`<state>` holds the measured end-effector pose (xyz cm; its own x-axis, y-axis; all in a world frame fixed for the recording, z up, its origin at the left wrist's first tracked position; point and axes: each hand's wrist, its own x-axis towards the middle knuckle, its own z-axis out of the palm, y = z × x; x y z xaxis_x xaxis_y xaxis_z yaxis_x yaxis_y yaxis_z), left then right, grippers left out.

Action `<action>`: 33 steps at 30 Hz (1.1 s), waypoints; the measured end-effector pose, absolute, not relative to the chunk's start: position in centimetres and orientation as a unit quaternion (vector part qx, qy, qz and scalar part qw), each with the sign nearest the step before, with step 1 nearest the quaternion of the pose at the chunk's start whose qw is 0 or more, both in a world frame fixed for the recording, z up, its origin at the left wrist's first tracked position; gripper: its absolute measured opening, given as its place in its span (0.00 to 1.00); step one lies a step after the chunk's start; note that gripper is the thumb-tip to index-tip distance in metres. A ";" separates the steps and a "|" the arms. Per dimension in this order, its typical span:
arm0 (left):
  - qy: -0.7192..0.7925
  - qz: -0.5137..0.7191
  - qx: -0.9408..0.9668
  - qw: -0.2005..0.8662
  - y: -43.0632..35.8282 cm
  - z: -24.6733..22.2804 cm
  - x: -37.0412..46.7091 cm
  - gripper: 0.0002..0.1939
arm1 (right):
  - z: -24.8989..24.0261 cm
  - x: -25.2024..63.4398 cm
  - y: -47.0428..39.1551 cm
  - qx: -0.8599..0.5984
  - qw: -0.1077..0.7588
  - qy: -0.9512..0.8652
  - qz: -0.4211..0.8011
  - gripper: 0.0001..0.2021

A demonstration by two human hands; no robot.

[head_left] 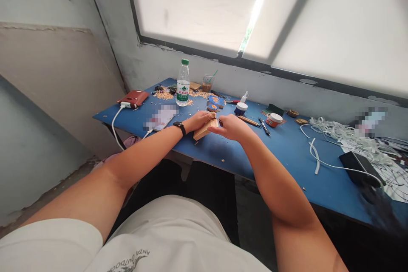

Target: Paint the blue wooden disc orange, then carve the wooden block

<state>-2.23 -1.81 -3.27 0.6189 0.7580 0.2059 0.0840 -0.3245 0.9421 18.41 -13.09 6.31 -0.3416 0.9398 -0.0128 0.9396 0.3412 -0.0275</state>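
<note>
A pale wooden block (pixel 202 132) is held over the front part of the blue table. My left hand (pixel 200 120), with a dark watch on the wrist, is wrapped around its far left side, the thumb lying on top. At the block's right end, my right hand (pixel 232 127) is closed, its fingers curled and its thumb reaching against the wood. A small dark bit shows at those curled fingers, but what they grip is mostly hidden. Just beyond the hands lie blue blocks with orange patterns (pixel 216 101).
Wood shavings (pixel 164 92) surround a water bottle (pixel 182 87). A phone (pixel 164 118) and a red-brown case (pixel 135 98) lie left. A blue jar (pixel 241 108), wooden-handled tool (pixel 249 121), pen-like tool (pixel 264 126) and white-lidded jar (pixel 274 119) stand or lie right, before tangled white strips (pixel 357 144).
</note>
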 end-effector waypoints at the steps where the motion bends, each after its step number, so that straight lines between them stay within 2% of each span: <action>1: 0.281 0.335 0.746 0.502 -1.9 -3.3 -2.3 0.35 | 6.2 18.7 -13.0 -0.562 0.012 -0.827 0.023 0.39; 5: 0.257 0.351 0.756 0.489 -2.2 -3.2 -2.6 0.31 | 5.7 20.7 -12.1 -0.477 0.062 -0.872 0.092 0.32; 11: 0.262 0.354 0.741 0.507 -2.5 -3.4 -3.0 0.38 | 4.8 21.7 -10.9 -0.434 0.116 -0.883 0.135 0.19; 13: 0.266 0.363 0.752 0.482 -2.6 -3.5 -3.2 0.40 | 4.8 21.4 -10.9 -0.453 0.107 -0.877 0.123 0.19; 18: 0.285 0.368 0.818 0.338 -2.8 -3.1 -3.9 0.43 | 5.3 20.8 -11.6 -0.488 0.080 -0.863 0.105 0.20; 20: 0.286 0.364 0.824 0.325 -2.9 -3.0 -4.0 0.43 | 5.6 20.7 -11.8 -0.493 0.073 -0.862 0.095 0.20; 26: 0.278 0.339 0.780 0.447 -3.4 -3.2 -3.6 0.33 | 6.1 19.7 -12.6 -0.511 0.039 -0.857 0.057 0.23; 33: 0.298 0.352 0.723 0.514 -3.9 -3.2 -3.3 0.22 | 5.9 19.6 -12.8 -0.495 0.032 -0.868 0.030 0.23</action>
<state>-3.26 -3.94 -3.24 0.5740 0.7933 0.2029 0.0693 -0.2940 0.9533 19.57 -12.77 5.86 -0.5087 0.8605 0.0264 0.8566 0.5090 -0.0845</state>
